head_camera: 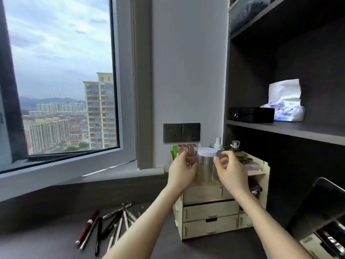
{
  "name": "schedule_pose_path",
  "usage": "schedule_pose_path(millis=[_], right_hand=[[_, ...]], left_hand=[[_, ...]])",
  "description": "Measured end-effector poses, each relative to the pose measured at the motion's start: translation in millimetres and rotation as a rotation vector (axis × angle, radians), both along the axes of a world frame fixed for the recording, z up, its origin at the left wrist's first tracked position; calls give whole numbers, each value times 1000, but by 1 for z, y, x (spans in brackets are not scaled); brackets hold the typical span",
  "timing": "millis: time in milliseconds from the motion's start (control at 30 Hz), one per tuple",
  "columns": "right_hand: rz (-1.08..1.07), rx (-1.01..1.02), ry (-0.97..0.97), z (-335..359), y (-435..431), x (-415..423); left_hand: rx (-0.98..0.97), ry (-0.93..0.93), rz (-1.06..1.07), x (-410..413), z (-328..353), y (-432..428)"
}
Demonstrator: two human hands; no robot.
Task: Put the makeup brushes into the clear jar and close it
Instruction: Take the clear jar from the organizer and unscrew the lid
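the clear jar (206, 169) stands upright on top of the small wooden drawer organiser (211, 215), its white lid (206, 151) still seated on its mouth. both bare arms reach forward to it. the left hand (182, 171) sits against the jar's left side with the fingers curled toward the clear wall, and whether that grip actually presses the jar or only rests beside it cannot be told from here. the right hand (231, 171) is at the jar's right side near the lid, thumb and fingers bent but parted, the grip loose and grasping nothing. just left of the jar, behind the left hand, stand rose-gold boxes (188, 149), and a white spray bottle (217, 143) rises behind the lid. the makeup brushes (112, 227) lie loose in a fanned heap on the dark desk (46, 240), well to the left of the organiser and apart from the jar, with a dark red one on the left edge of the heap. a window (59, 75) fills the left of the view.
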State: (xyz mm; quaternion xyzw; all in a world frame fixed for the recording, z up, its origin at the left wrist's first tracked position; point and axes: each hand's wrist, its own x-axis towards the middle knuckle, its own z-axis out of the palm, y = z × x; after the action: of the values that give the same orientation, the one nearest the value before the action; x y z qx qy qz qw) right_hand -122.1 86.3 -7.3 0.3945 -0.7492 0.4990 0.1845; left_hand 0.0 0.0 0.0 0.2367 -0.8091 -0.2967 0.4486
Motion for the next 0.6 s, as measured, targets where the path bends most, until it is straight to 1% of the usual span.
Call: schedule_pose_path(millis=[133,200,333,400,533,600], right_hand=[[-32,44,-86,-6,-25,-14],[-19,39,-105,-11,-35,-19],[18,1,-132,-15,-42,-25],[12,-31,-115,-13,-39,-23],[54,-204,-41,5,-26,-4],[113,-319,-17,17,-18,15]], left_hand=[[74,-62,-17,-28,-15,-11],[82,-64,-32,-40,-22,-16],[46,-41,-30,-50,-28,-22],[34,-16,-45,-50,-26,-18],[-24,101,-82,-37,-11,-4],[-103,175,-67,-23,0,5]])
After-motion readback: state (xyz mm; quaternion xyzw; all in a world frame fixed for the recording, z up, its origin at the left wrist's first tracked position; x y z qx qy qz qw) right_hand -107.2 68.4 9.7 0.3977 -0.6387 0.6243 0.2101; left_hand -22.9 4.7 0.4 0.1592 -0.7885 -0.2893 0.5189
